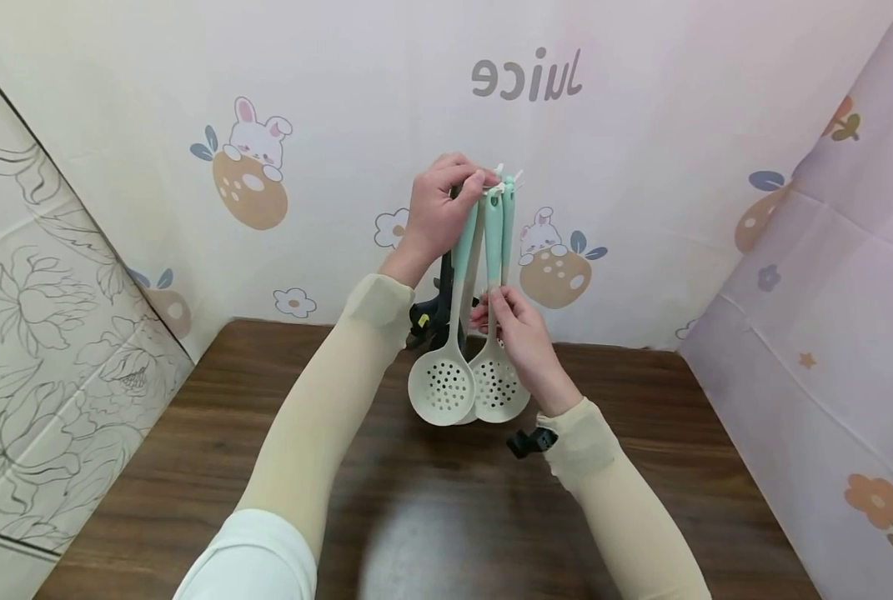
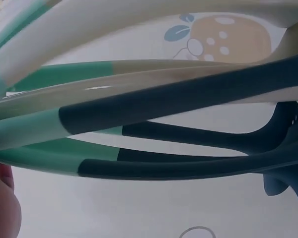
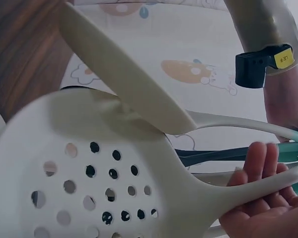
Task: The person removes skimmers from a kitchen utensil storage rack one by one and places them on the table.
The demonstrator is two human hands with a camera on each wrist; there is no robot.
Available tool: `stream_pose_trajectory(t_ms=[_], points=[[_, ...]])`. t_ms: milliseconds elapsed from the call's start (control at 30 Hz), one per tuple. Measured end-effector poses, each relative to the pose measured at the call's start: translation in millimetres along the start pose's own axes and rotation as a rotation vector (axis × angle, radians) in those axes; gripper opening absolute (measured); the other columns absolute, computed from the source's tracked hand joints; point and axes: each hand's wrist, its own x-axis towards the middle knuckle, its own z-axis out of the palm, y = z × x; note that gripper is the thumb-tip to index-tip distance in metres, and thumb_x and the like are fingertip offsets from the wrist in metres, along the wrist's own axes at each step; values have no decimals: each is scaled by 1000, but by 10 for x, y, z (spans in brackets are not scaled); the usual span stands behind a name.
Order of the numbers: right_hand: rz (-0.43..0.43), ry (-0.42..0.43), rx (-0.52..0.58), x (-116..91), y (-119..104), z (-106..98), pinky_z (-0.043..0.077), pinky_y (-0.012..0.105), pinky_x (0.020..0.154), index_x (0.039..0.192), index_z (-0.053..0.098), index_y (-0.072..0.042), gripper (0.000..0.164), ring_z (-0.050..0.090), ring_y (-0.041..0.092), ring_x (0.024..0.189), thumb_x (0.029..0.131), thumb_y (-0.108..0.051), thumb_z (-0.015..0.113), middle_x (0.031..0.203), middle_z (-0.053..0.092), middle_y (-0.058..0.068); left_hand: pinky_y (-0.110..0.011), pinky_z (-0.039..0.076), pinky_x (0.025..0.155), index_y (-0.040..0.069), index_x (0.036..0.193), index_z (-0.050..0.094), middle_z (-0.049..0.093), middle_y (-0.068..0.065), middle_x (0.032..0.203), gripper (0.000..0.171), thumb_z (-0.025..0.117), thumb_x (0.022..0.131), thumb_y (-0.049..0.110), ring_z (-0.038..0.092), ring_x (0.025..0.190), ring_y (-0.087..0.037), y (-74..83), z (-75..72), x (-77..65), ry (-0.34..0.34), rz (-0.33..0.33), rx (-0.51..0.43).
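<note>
Several long-handled kitchen utensils hang in a bundle with mint green handle ends. My left hand [image 1: 444,200] holds the bundle at its top, where small white tips [image 1: 500,169] stick out; its fingers hide what they pinch there. Lower down, my right hand [image 1: 523,333] grips the pale shaft of a skimmer [image 1: 500,396], thumb in front and fingers behind. This skimmer's round, holed bowl fills much of the right wrist view. A second pale skimmer [image 1: 440,387] hangs to its left, overlapping it. Dark blue utensils [image 2: 188,101] hang behind, mostly hidden in the head view.
Below the bundle lies a dark wooden table [image 1: 386,467]. Close behind stands a patterned cloth wall [image 1: 363,108], with side walls at left and right. A black wrist camera [image 1: 532,442] juts from the right sleeve; another [image 3: 251,70] sits on the left wrist.
</note>
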Motion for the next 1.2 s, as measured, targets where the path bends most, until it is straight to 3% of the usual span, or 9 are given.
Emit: stream_pose_trajectory(t_ms=[200,367,633,800,967,1100,1200], points=[[-32,-26,24,28,24,17,53,37,86,124,45,13,41,64,20,84,109,-25,39,96,62,13,-25,46,76,5,97,80,73,-4,93,24,57,96,14,59,92,-10,-17,-72,43,-73,36,8],[-55,-19,11,34,-9,34,55,37,84,128,47,11,41,65,19,82,109,-24,41,95,64,12,-23,47,77,3,96,80,74,-6,97,26,56,96,14,63,94,-10,-27,-115,121,-134,51,-20],[-72,-37,26,1,-25,100,55,36,83,123,51,9,35,66,19,80,108,-22,43,94,65,13,-26,47,81,1,95,79,74,-11,101,24,55,97,6,66,100,-16,-61,-174,180,-187,-14,-124],[-65,-69,-7,-36,-11,160,55,39,82,120,52,4,28,67,22,81,108,-19,43,95,65,18,-30,47,88,-1,94,78,74,-9,101,29,49,98,2,65,103,-16,-100,-203,111,-184,-64,-220],[-75,-73,4,-20,1,201,55,38,83,122,50,8,33,67,20,81,108,-21,43,97,65,19,-32,47,94,-2,97,77,74,-8,101,25,54,99,7,64,106,-17,-103,-205,63,-172,-59,-271],[-78,-55,20,-10,-3,212,55,37,82,123,49,11,36,65,19,79,108,-21,42,94,64,16,-31,47,92,1,96,78,73,-7,101,23,59,99,13,62,105,-15,-99,-180,66,-154,-56,-225],[-74,-42,24,-7,1,226,55,34,78,119,51,5,32,62,19,77,109,-22,39,91,61,13,-28,45,93,5,94,80,74,-4,104,21,62,98,15,59,107,-10,-93,-169,79,-136,-30,-142]])
